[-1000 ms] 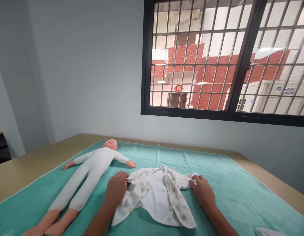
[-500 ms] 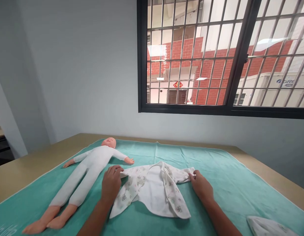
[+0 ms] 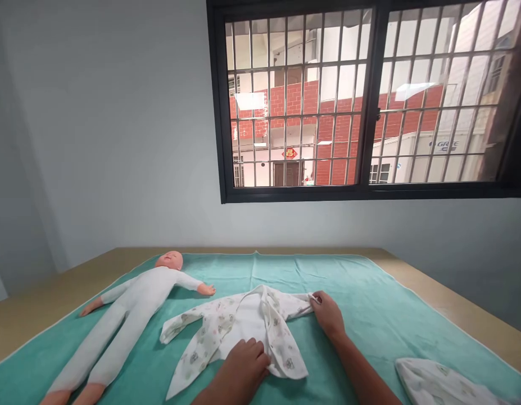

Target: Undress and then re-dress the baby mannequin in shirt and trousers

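A small white baby shirt (image 3: 209,323) with a scattered print lies spread on the green cloth, its front parted and the plain white inside showing. My right hand (image 3: 329,316) pinches the cuff of the sleeve on the right. Over the lower hem, my left hand (image 3: 242,368) has its fingers curled at the edge of the right front panel; its thumb is hidden. The left sleeve lies loose and stretched out. To the left a baby doll (image 3: 144,295) in a white body lies on its back, arms spread.
The green cloth (image 3: 361,337) covers most of the tan table (image 3: 449,304). Another printed white garment (image 3: 441,382) lies folded at the lower right, partly out of view. Behind the table are a grey wall and a barred window (image 3: 294,194).
My left hand has let go of the left sleeve and moved right and down to the shirt's lower front. My right hand stays on its cuff. The view has shifted right and slightly up.
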Available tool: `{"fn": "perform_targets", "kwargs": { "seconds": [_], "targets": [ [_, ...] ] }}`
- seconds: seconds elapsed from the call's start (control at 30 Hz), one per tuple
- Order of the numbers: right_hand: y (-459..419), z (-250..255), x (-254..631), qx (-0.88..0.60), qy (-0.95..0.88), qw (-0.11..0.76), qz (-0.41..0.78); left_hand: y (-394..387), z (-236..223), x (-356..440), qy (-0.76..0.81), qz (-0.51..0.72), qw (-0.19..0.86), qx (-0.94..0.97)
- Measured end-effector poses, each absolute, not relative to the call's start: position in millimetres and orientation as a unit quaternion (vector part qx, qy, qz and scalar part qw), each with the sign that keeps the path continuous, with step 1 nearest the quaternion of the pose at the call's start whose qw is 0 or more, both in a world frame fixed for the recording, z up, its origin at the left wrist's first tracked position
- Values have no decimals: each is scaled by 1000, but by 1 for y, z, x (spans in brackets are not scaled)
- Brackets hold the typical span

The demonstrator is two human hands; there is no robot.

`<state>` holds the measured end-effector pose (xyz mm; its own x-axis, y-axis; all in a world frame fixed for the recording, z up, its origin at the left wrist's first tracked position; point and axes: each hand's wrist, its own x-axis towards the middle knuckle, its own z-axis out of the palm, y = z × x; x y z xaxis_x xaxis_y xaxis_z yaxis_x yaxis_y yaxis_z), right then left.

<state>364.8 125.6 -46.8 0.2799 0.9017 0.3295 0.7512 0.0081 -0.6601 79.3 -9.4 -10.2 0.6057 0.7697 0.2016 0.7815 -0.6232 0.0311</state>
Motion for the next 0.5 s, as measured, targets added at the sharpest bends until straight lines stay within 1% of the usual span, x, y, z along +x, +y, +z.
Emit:
{"fn": "perform_targets", "kwargs": {
  "seconds": [0.17, 0.27, 0.33, 0.4, 0.5],
  "targets": [
    [128, -43, 378, -682, -545, 482, 78, -14, 5, 96, -458, -216, 12, -862],
    [127, -40, 392, -686, -512, 514, 56, -21, 3, 118, -419, -217, 9, -882],
    [124, -40, 401, -695, -498, 517, 41, -25, -5, 132, -382, -189, -4, -905],
    [120, -39, 408, -705, -497, 505, 28, -25, -11, 138, -367, -180, -44, -911],
    [114, -34, 406, -719, -504, 479, 2, -13, -5, 128, -448, -234, -81, -859]
  ]
}}
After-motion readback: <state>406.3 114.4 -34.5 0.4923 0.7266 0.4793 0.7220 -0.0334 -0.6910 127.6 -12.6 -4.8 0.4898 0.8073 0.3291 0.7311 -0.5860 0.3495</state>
